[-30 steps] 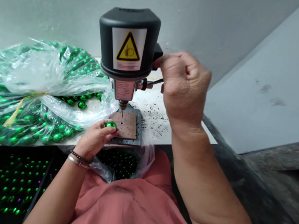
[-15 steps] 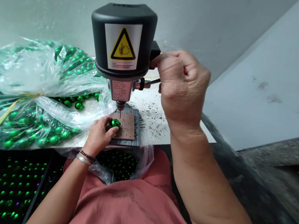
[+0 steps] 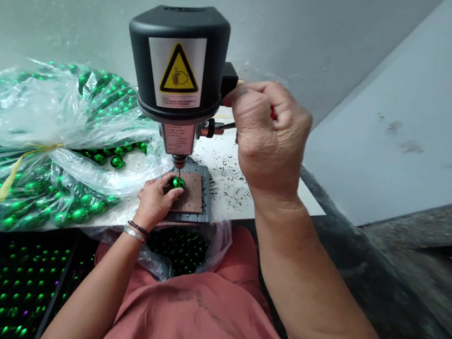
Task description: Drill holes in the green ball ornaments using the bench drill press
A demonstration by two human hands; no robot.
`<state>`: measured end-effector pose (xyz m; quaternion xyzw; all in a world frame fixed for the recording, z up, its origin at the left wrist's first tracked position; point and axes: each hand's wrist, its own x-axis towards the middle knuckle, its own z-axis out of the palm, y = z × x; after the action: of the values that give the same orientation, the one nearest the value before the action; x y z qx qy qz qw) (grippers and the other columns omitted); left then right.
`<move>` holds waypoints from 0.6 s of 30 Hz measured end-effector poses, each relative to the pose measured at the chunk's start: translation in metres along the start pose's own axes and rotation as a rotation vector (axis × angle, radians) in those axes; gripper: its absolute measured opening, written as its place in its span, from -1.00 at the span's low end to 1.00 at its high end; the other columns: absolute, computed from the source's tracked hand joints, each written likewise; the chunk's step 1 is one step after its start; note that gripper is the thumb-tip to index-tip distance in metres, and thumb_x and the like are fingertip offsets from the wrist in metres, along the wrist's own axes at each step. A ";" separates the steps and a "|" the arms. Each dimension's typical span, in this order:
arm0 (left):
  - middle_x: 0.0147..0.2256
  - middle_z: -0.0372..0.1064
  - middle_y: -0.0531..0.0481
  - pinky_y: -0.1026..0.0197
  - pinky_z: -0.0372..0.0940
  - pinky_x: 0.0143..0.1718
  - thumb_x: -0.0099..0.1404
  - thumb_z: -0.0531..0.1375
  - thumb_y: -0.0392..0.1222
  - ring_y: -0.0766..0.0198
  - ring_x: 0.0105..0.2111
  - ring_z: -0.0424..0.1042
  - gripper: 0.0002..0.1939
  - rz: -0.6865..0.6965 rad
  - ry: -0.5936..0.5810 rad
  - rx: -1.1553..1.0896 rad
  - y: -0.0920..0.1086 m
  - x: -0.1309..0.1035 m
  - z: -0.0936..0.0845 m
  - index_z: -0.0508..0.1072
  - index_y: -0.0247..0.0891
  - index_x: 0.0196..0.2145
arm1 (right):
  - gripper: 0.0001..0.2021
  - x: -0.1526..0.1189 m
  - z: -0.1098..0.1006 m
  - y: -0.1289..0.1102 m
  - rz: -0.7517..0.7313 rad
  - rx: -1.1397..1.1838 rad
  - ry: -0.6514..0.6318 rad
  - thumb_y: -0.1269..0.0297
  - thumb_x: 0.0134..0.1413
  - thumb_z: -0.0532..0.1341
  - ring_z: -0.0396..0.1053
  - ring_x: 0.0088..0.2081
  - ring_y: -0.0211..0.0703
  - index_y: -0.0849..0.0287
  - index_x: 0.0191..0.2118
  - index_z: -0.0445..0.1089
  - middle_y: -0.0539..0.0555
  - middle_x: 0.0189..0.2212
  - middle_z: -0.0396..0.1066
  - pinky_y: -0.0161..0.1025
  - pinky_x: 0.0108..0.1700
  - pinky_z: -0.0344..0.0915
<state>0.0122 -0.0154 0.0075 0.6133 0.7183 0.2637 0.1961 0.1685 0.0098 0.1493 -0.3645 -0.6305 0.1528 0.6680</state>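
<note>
Head view: left hand point(image 3: 155, 199) pinches green bead point(image 3: 177, 182) between thumb and fingertips, bead resting on brown pad point(image 3: 191, 194) of drill table, directly under drill bit point(image 3: 179, 173). Right hand point(image 3: 267, 136) clenched around feed lever point(image 3: 223, 126) on right side of bench drill point(image 3: 177, 67). Clear bag of green beads point(image 3: 41, 138) lies on white bench, left of drill. Dark swarf point(image 3: 229, 175) scattered right of table. 2 bracelets point(image 3: 137, 230) on left wrist.

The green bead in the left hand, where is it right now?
Centre of the head view: green bead pinched by left hand on the brown pad, directly under the drill bit.
</note>
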 end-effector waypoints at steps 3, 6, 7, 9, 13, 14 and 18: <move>-0.18 0.43 -0.09 0.01 0.09 -0.05 0.15 0.13 0.00 0.02 -0.05 0.26 -0.59 -0.033 0.014 0.123 0.003 -0.001 0.001 0.39 -0.06 -0.03 | -0.78 0.001 -0.001 0.000 -0.007 -0.026 -0.014 0.35 0.05 0.06 0.18 -0.59 -0.53 0.27 -0.51 0.37 -0.14 -0.66 0.20 -0.49 -0.50 0.10; -0.12 0.42 -0.09 -0.04 0.02 -0.02 0.14 0.14 0.02 -0.03 0.01 0.21 -0.56 -0.019 0.015 0.210 0.004 -0.002 0.002 0.37 -0.04 -0.01 | -0.79 0.000 -0.002 0.001 -0.002 -0.050 -0.034 0.33 0.06 0.06 0.16 -0.60 -0.53 0.25 -0.50 0.36 -0.14 -0.66 0.19 -0.48 -0.49 0.11; -0.10 0.41 -0.09 -0.05 0.00 -0.01 0.14 0.14 0.02 -0.03 0.02 0.20 -0.56 -0.010 0.012 0.221 0.004 -0.003 0.003 0.37 -0.04 0.00 | -0.79 0.000 -0.003 0.001 -0.001 -0.057 -0.038 0.32 0.07 0.06 0.16 -0.59 -0.52 0.24 -0.49 0.36 -0.13 -0.66 0.20 -0.47 -0.49 0.11; -0.07 0.40 -0.10 -0.07 -0.02 0.00 0.15 0.13 0.04 -0.04 0.02 0.19 -0.55 -0.007 0.012 0.229 0.002 -0.002 0.004 0.36 -0.05 0.01 | -0.80 -0.003 -0.003 0.001 -0.001 -0.073 -0.036 0.30 0.07 0.07 0.16 -0.57 -0.51 0.23 -0.46 0.38 -0.12 -0.64 0.22 -0.46 -0.47 0.13; -0.04 0.39 -0.09 -0.07 -0.01 -0.01 0.15 0.13 0.04 -0.06 0.03 0.18 -0.55 -0.023 0.009 0.216 0.001 0.000 0.006 0.37 -0.05 0.00 | -0.81 -0.010 -0.005 0.002 0.015 -0.093 -0.041 0.28 0.07 0.06 0.15 -0.58 -0.49 0.20 -0.41 0.39 -0.13 -0.64 0.22 -0.45 -0.47 0.16; -0.04 0.39 -0.09 -0.07 -0.01 0.00 0.15 0.13 0.04 -0.05 0.04 0.18 -0.54 -0.026 0.010 0.211 0.001 0.000 0.006 0.37 -0.05 0.01 | -0.81 -0.013 -0.005 0.002 0.020 -0.091 -0.042 0.28 0.07 0.06 0.14 -0.59 -0.50 0.19 -0.40 0.39 -0.13 -0.65 0.21 -0.45 -0.48 0.17; -0.05 0.39 -0.09 -0.06 0.00 -0.01 0.15 0.14 0.03 -0.04 0.03 0.19 -0.55 -0.039 0.010 0.202 0.005 0.000 0.004 0.38 -0.05 0.00 | -0.85 -0.026 -0.005 0.005 0.006 -0.103 -0.010 0.34 0.03 0.09 0.10 -0.65 -0.51 0.19 -0.37 0.40 -0.13 -0.66 0.24 -0.45 -0.53 0.17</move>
<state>0.0183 -0.0148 0.0072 0.6144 0.7541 0.1889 0.1348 0.1703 -0.0053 0.1266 -0.3995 -0.6399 0.1239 0.6447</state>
